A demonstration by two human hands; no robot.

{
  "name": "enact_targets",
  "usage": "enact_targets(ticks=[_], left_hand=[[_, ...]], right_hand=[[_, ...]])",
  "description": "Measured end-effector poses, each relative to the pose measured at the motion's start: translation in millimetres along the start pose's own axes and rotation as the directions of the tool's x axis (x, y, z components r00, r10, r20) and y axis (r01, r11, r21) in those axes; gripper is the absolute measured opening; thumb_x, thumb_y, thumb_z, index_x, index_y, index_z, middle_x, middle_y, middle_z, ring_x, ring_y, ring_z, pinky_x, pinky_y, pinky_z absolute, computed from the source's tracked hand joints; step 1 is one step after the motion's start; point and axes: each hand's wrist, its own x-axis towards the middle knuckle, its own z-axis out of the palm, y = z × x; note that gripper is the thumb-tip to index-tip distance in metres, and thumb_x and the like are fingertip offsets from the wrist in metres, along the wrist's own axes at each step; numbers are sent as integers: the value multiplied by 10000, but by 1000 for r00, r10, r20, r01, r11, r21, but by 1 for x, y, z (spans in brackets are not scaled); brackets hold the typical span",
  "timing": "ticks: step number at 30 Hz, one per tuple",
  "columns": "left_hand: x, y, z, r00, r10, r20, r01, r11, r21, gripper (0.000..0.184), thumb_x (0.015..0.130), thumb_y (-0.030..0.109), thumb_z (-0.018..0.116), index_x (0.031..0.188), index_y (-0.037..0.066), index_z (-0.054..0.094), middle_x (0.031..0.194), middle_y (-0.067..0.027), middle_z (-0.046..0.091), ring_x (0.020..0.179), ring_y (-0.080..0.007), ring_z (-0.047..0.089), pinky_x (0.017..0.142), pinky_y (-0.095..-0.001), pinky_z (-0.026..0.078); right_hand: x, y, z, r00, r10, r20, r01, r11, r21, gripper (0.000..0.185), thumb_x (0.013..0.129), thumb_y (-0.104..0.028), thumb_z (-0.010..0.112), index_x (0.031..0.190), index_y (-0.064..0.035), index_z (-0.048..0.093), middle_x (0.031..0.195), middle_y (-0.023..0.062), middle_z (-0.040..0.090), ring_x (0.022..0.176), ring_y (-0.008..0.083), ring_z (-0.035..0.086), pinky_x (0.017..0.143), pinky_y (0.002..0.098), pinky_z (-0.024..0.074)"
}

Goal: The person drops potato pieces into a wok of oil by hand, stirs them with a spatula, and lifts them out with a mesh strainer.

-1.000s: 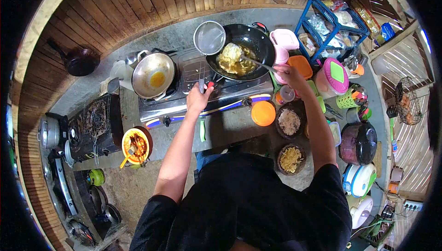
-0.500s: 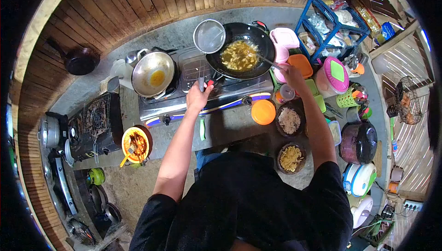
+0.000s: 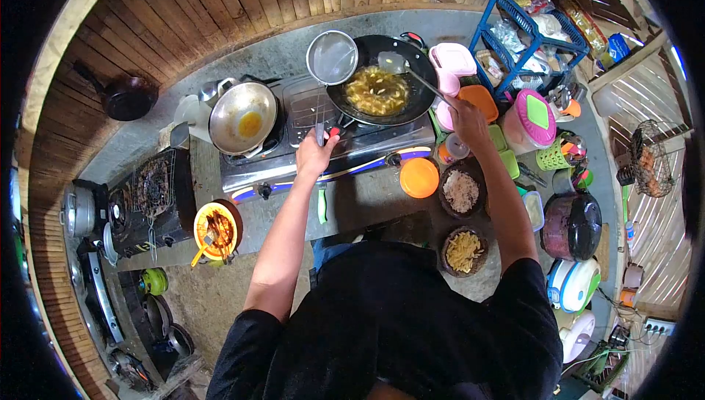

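My left hand [image 3: 313,156] is closed around the handle of a mesh strainer [image 3: 332,58], whose round basket is level with the wok's left rim. Beside those fingers is a red-tipped handle [image 3: 335,132], apparently the wok's; whether they touch it I cannot tell. A black wok [image 3: 418,92] on the stove holds pale pieces in bubbling oil [image 3: 377,92]. With fingers wrapped round its handle, my right hand [image 3: 468,121] grips a metal spatula [image 3: 393,62]. The spatula's blade is at the far side of the wok, beyond the pale pieces.
Left on the stove [image 3: 294,158] stands a pan [image 3: 226,117] with a little oil. Nearer me are an orange bowl [image 3: 200,216] of red sauce, an orange lid [image 3: 419,177] and two bowls of food. Plastic containers and a blue rack [image 3: 488,22] line the right side.
The spatula's blade has moved from among the pale pieces to the wok's far side. The pieces have shifted toward the near side. My left hand and the strainer have barely moved.
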Motion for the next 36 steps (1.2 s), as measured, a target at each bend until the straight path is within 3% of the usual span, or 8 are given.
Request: enact_targets(ticks=[2,6,14,18,20,26,32,36], left_hand=[[4,-9,7,991,95,-99,-93,995,20,387,791,458,729,888,105,602,680,-126,671,685,-311,683,675,-420,509],[3,-7,6,989,91,-114,-83,994,67,398,786,472,727,896,109,605,743,-144,684,759,-332,683,705,-433,506],[-2,4,-3,1000,16,-3,-16,999,35,385,813,438,702,947,91,606,879,-183,689,883,-376,660,772,-453,500],[-2,4,-3,1000,9,-6,-9,1000,25,384,813,440,702,944,92,603,873,-181,689,878,-375,660,769,-454,500],[-2,3,-3,1000,11,-6,-11,1000,16,385,813,444,702,944,95,604,870,-186,687,878,-374,661,769,-455,499],[1,0,0,1000,17,-13,-16,999,51,381,811,446,702,952,103,615,857,-192,688,866,-377,665,764,-455,506],[0,0,0,999,36,-29,-34,998,55,382,809,446,706,950,102,616,861,-188,690,868,-376,665,770,-457,506],[0,1,-1,1000,-13,5,12,1000,24,386,809,445,706,949,98,612,878,-182,691,883,-373,663,776,-456,504]], right_hand=[[0,6,7,1000,10,-24,-11,997,-74,297,876,-141,548,1156,-112,641,871,189,674,789,363,661,669,463,537],[-3,14,13,998,52,42,-49,997,-65,273,875,-142,550,1122,-103,660,902,191,674,782,363,661,662,462,532],[-5,18,18,979,50,196,-133,890,436,258,875,-189,589,1082,-67,683,1005,211,661,926,358,644,811,425,507],[-1,12,15,992,85,90,-116,886,449,248,889,-180,577,1082,-67,685,1011,205,664,908,360,650,786,427,513],[4,-9,-11,963,217,162,-251,939,235,246,893,-174,574,1095,-77,676,952,200,674,857,379,651,753,455,514],[1,14,5,990,127,-62,-130,990,-46,287,882,-182,586,1148,-90,645,809,212,661,769,402,643,701,516,499],[-4,12,-6,965,170,198,-189,979,80,254,874,-163,597,1102,-75,666,901,202,675,840,377,654,736,467,512],[-10,-1,-13,976,103,190,-154,948,277,246,870,-167,613,1078,-52,674,927,203,677,863,350,663,749,428,513]])
